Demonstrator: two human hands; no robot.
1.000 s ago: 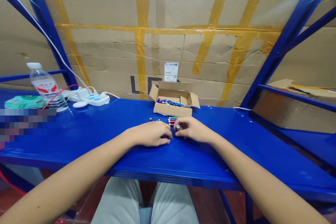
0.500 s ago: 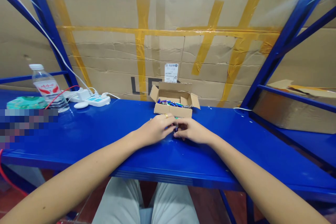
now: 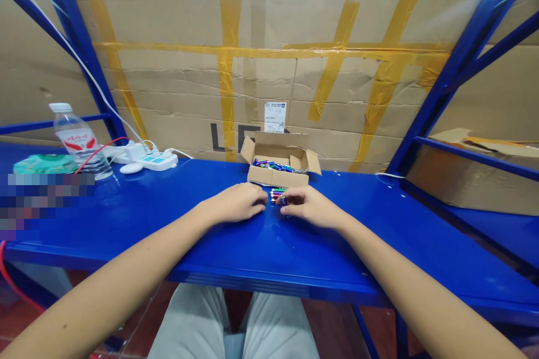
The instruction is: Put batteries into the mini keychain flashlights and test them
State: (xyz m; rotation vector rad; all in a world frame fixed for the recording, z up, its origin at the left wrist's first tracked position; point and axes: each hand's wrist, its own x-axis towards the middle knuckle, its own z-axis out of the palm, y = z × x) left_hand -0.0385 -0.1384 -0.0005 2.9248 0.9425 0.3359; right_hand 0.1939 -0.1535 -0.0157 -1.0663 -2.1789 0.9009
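My right hand (image 3: pixel 314 206) pinches a small shiny purple cylinder (image 3: pixel 283 201), which looks like a battery, between thumb and fingers. Just behind it on the blue table lie several similar coloured cylinders (image 3: pixel 275 194), green, red and purple with silvery ends, side by side. To their left, my left hand (image 3: pixel 242 202) rests low over the tabletop with its fingers curled down; whatever it may hold is hidden beneath. An open cardboard box (image 3: pixel 278 178) stands behind both hands, with more blue and green cylinders (image 3: pixel 273 166) loose inside.
A water bottle (image 3: pixel 80 143), a teal packet (image 3: pixel 45 164) and a white power strip (image 3: pixel 158 161) with cables sit at the left. Blue posts (image 3: pixel 442 81) frame the table (image 3: pixel 337 269), and a large taped cardboard sheet (image 3: pixel 181 84) closes the back. Another carton (image 3: pixel 475 176) is at the right.
My left hand has drawn away to the left from my right hand, uncovering the row of coloured cylinders. The right hand keeps the purple cylinder in almost the same spot.
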